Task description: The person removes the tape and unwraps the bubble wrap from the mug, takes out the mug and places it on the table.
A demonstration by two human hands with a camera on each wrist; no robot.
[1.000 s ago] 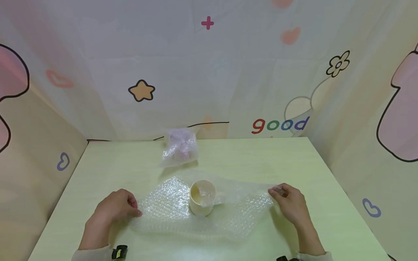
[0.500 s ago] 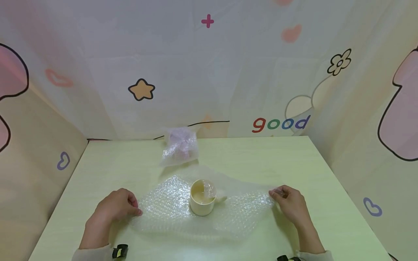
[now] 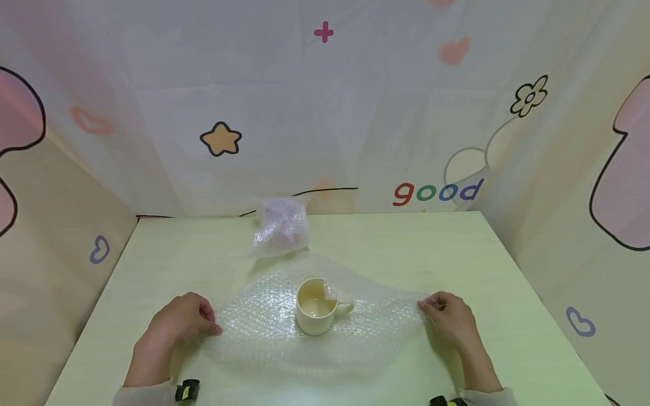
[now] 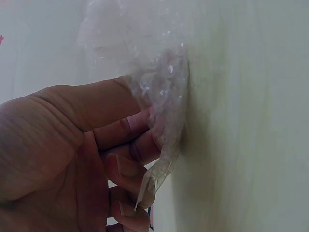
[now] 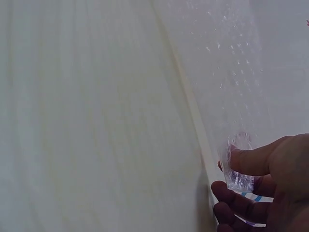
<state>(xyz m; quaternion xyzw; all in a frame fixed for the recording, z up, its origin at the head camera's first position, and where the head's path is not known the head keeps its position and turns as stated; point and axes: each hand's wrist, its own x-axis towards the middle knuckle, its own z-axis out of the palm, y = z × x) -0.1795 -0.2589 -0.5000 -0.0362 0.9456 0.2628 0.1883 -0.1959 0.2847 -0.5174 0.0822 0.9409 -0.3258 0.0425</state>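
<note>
A cream mug stands upright on a spread sheet of clear bubble wrap, its handle pointing right. A small flap of the wrap sits at the mug's right rim. My left hand pinches the sheet's left corner between thumb and fingers; the left wrist view shows the crumpled wrap there. At the opposite corner, my right hand pinches the wrap between thumb and forefinger. In the right wrist view the gathered corner shows under the thumb.
Behind the mug, near the table's back edge, stands a bundle in bubble wrap with something purple-pink inside. The pale wooden table is enclosed by printed curtains at the back and sides.
The bubble wrap flap that covered the mug's right side and handle has slid back and flattened, uncovering the handle and more of the opening. Both hands have stayed nearly in place.
</note>
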